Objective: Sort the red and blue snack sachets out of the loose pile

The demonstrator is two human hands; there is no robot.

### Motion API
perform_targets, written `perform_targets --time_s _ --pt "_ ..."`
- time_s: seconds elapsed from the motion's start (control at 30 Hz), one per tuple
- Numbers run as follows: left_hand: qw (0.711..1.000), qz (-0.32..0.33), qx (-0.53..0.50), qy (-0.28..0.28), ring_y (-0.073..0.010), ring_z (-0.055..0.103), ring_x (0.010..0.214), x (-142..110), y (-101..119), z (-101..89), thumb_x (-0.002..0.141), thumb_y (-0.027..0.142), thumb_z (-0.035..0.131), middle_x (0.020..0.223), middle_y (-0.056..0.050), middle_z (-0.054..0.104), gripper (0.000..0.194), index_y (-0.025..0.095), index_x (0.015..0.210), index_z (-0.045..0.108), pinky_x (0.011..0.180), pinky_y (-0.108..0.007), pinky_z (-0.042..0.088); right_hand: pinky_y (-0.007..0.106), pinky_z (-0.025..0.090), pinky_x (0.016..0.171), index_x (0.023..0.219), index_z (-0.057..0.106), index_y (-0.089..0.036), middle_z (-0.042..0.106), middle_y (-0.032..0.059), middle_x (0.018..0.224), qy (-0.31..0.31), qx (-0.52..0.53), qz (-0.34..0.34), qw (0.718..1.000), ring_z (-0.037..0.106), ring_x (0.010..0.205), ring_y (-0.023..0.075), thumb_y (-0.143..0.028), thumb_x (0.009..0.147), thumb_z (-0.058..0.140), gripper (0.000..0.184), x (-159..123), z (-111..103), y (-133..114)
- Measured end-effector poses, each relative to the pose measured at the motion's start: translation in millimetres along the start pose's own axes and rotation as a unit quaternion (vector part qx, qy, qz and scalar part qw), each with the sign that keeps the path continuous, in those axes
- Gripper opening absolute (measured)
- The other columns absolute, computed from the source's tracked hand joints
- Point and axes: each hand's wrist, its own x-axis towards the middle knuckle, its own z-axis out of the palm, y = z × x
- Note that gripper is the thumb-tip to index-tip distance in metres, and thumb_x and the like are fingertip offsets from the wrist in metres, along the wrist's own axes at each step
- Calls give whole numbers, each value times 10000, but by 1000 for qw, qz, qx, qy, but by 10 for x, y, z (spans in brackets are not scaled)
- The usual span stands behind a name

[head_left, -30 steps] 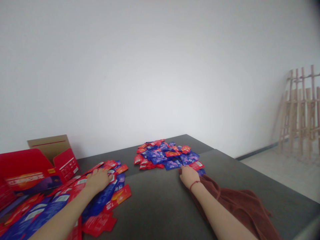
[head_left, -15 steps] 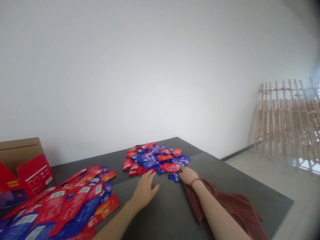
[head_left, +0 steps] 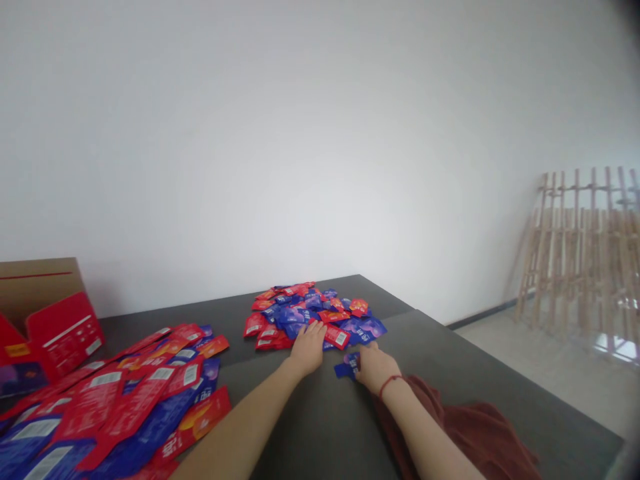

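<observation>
A heap of small red and blue packets [head_left: 313,313] lies on the far part of a dark grey table [head_left: 450,373]. My left hand [head_left: 309,347] rests on the heap's near edge, fingers stretched out over the packets. My right hand [head_left: 374,367], with a red string at the wrist, sits just right of it, fingers curled on a small blue packet [head_left: 347,365] pulled a little out of the heap.
A spread of larger flat red and blue cartons [head_left: 115,407] covers the table's left side. An open red box with a cardboard flap [head_left: 45,327] stands at the far left. A dark red cloth [head_left: 475,440] lies under my right forearm. Wooden racks [head_left: 585,247] lean on the wall.
My left hand left the flat cartons, crossed to the right and now lies on the packet heap. My right hand drew back slightly with a blue packet.
</observation>
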Motion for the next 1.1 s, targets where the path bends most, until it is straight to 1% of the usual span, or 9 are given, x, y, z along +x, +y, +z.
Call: perform_targets --time_s 0.13,0.27,0.47,0.57,0.67,0.83,0.93,1.0,1.1 --pt "1000 8 9 -12 -268 523 1185 193 21 -8 805 65 465 1236 -146 606 420 129 1212 552 1024 -418 353 353 480 783 1068 648 -131 581 197 1147 2 -17 42 999 655 930 272 -227 726 683 357 60 2 157" --pt "1000 13 21 -19 -270 598 1041 131 -11 -58 872 76 392 1063 -147 652 281 130 1042 609 956 -425 390 338 470 807 1083 635 -146 596 175 1131 16 -10 47 999 645 972 257 -318 806 632 326 149 27 161" --pt "999 13 22 -27 -283 503 1181 -127 3 -85 814 164 527 1222 -139 570 336 161 1150 515 979 -409 375 320 457 796 1036 636 -141 628 159 1089 27 10 12 1000 642 970 245 -269 828 594 247 150 89 54" --pt "999 9 12 -30 -293 542 1121 -178 87 -82 792 252 584 1148 -140 600 381 146 1144 486 963 -402 393 291 448 793 994 645 -175 652 105 1064 22 20 -37 999 637 971 222 -245 783 632 222 98 122 -5" --pt "1000 1 7 -26 -285 586 1048 -206 138 -101 818 217 544 1085 -140 626 360 136 1158 461 913 -391 429 275 441 786 956 646 -177 661 90 1045 24 24 -60 998 637 962 211 -219 761 638 200 67 132 -15" --pt "999 -28 6 -29 -267 647 908 -383 11 -198 886 105 376 965 -131 664 283 144 1153 460 773 -373 486 287 439 752 950 626 -132 655 132 1034 47 34 -45 997 648 918 225 -199 807 563 170 90 120 30" --pt "999 -47 -4 -24 -248 649 913 -593 -72 -262 864 88 386 979 -112 665 283 164 1121 479 781 -350 487 297 435 735 966 608 -109 651 153 1018 60 45 -26 997 650 907 241 -185 827 525 179 117 113 43" --pt "998 -54 -18 -14 -227 621 1002 -711 -35 -279 847 113 428 1084 -103 640 315 178 1153 467 831 -320 476 298 428 737 978 595 -107 640 161 1039 69 52 -18 996 645 921 242 -176 842 504 178 138 97 53" --pt "998 -47 -38 -1 -216 556 1117 -745 191 -244 869 279 490 1214 -95 582 364 184 1217 445 910 -293 449 292 418 743 990 579 -117 629 155 1060 81 64 -19 995 636 930 230 -180 873 471 171 168 61 82"
